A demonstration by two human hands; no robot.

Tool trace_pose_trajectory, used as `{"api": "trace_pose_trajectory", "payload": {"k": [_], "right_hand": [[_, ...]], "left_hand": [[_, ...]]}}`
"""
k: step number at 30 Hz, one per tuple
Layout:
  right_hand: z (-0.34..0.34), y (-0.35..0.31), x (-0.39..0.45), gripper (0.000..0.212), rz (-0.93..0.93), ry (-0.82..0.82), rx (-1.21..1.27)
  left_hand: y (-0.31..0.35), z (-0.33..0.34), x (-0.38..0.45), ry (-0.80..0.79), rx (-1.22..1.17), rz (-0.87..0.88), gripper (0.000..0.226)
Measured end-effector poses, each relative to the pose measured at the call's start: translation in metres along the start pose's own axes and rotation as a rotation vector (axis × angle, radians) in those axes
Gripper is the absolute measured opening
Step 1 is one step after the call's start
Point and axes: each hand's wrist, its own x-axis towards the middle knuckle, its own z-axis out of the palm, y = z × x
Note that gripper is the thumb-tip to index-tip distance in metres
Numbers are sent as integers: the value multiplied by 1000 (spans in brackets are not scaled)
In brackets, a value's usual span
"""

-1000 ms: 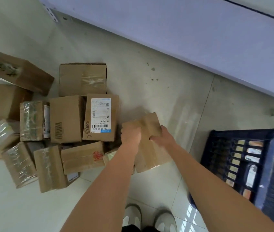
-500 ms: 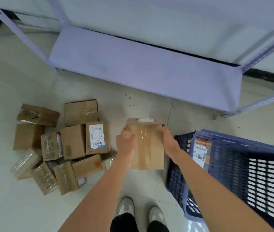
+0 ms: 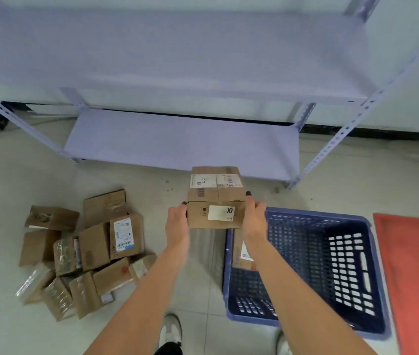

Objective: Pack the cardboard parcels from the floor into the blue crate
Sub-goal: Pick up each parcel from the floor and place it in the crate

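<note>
Both hands were up in front of the person, holding one parcel between them. The left hand clamped its left side, thumb tip at the top edge, and the right hand clamped the right side, dark-nailed fingers wrapped round the far corner. So a firm two-sided hold, box in the air, roughly level, a white label on top and another on the near face. It hung just left of the crate, over the bare floor near the crate's left rim, not over the opening.

The crate sat on the floor to the right, slotted walls, and one flat box stood inside against its left wall, partly hidden by the right forearm. The rest of the pile lay jumbled on the floor to the left, some boxes taped over in clear plastic, one showing a shipping label. A lilac shelf stood behind, and a red mat lay right of the crate. Shoes poked in at the bottom.
</note>
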Motion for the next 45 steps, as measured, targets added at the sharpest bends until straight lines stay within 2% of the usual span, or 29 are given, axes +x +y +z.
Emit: {"api": "trace_pose_trajectory", "payload": {"k": [4,8,10,13,17,19,21,26,31,35,42,45], "right_hand": [[-77,11,9,30,-55,95,-124],[-150,26,19,27,24,6,0],[-182,31,22,37,28,-69,80],[-220,39,27,59,18,-214,65],[-248,51,40,94,22,-348,-101],[-252,60,45,104,33,-391,-213],[-252,72,48,108,70,-411,-266],[-240,113,54,105,141,-393,-212],[-216,158,69,101,190,-413,-182],[-192,197,94,93,250,-386,-264],[-153,231,138,95,283,-361,-304],[-142,232,155,93,263,-349,-273]], "left_hand": [[-23,57,-34,-18,63,8,50],[-41,112,-68,-25,109,-48,39],[-47,133,-83,-92,24,-88,32],[-60,150,-98,-197,-27,-55,37],[-82,159,-104,-267,79,-1,60],[-94,162,-102,-284,135,-3,76],[-108,164,-98,-321,196,0,78],[-143,162,-82,-305,285,-133,87],[-179,162,-61,-184,306,-174,66],[-203,169,-28,-70,514,-126,57],[-232,178,25,-85,596,-31,44],[-236,182,45,-87,533,-5,39]]}}
